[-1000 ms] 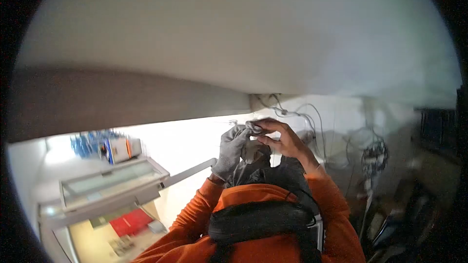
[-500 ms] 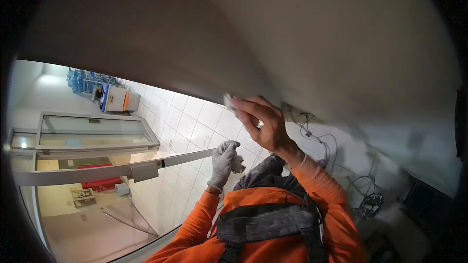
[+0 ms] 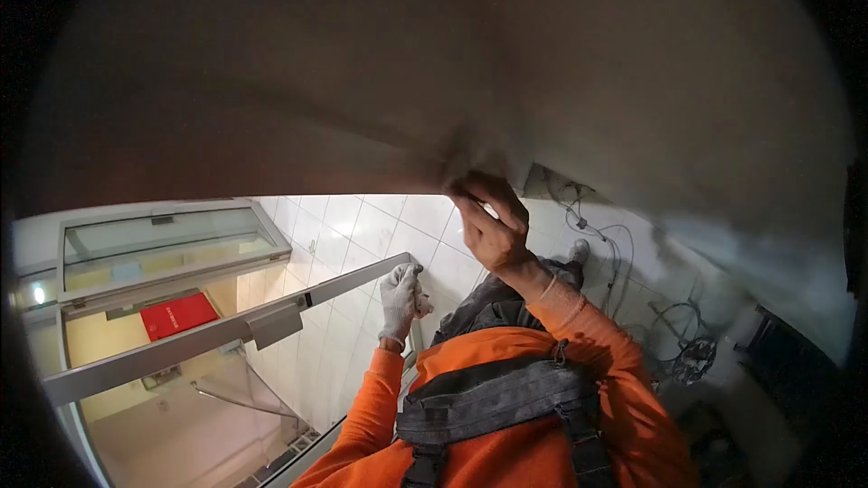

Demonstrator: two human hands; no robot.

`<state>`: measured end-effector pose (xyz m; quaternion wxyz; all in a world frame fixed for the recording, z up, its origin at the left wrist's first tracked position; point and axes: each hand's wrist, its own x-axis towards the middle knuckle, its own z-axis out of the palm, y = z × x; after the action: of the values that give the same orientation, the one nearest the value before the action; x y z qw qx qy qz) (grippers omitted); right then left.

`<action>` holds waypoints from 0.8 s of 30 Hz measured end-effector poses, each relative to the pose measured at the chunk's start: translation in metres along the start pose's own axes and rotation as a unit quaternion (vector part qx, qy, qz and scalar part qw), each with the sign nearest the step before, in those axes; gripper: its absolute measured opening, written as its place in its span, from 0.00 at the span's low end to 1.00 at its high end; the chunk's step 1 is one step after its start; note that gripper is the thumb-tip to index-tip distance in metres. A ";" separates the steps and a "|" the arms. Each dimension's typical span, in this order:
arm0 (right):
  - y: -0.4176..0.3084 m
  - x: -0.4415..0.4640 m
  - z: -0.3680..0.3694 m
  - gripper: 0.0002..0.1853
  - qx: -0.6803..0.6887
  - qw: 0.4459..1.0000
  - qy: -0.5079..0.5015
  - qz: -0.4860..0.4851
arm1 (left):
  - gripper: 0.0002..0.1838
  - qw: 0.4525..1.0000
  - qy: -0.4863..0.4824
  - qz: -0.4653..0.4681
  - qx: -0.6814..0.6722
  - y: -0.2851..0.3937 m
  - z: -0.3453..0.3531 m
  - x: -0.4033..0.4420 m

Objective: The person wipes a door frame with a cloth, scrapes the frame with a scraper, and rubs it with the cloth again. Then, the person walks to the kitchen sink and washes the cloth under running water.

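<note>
My right hand (image 3: 493, 221) is bare and raised against the lower edge of the large grey-brown wall surface (image 3: 362, 72). Its fingers are pinched together, and their tips are lost in dark shadow at the wall, so what they grip does not show clearly. Lower down, my left hand (image 3: 396, 300) wears a pale knitted work glove and is curled closed. A crumpled whitish cloth (image 3: 422, 305) sticks out of its palm side. The left fingertips are beside the end of a grey metal door frame (image 3: 344, 283).
White floor tiles (image 3: 380, 226) lie below. Loose cables (image 3: 692, 357) trail on the floor at right, near a dark box (image 3: 796, 352). A glazed panel (image 3: 172, 244) and a red sign (image 3: 179, 315) are at left. A black waist bag (image 3: 497, 398) hangs across my front.
My view has tilted, and the wall now hides the blue bottles at left. The small whitish piece at my right fingertips has gone into shadow. My left hand stays by the door frame.
</note>
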<state>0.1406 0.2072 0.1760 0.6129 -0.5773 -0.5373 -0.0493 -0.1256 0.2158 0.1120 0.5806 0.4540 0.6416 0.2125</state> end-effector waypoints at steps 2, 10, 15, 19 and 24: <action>0.006 -0.016 0.000 0.20 0.011 1.000 -0.023 0.015 | 0.11 0.999 0.002 -0.042 -0.002 0.006 0.007 -0.007; -0.051 0.101 -0.008 0.20 0.101 0.984 0.085 -0.122 | 0.09 0.998 -0.015 0.023 0.058 0.002 0.027 -0.026; -0.007 0.024 -0.006 0.19 0.039 0.999 0.005 -0.018 | 0.08 0.999 0.015 -0.045 0.019 -0.004 0.028 -0.035; -0.022 0.053 -0.003 0.22 0.111 0.992 0.047 -0.043 | 0.09 0.998 0.003 -0.061 0.020 -0.006 0.030 -0.042; -0.026 0.052 -0.006 0.19 0.083 0.996 0.010 -0.038 | 0.09 0.999 -0.002 -0.037 0.025 -0.007 0.034 -0.045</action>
<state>0.1476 0.2232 0.2317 0.6617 -0.5032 -0.5548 -0.0338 -0.0996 0.1666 0.1232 0.5779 0.4449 0.6618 0.1737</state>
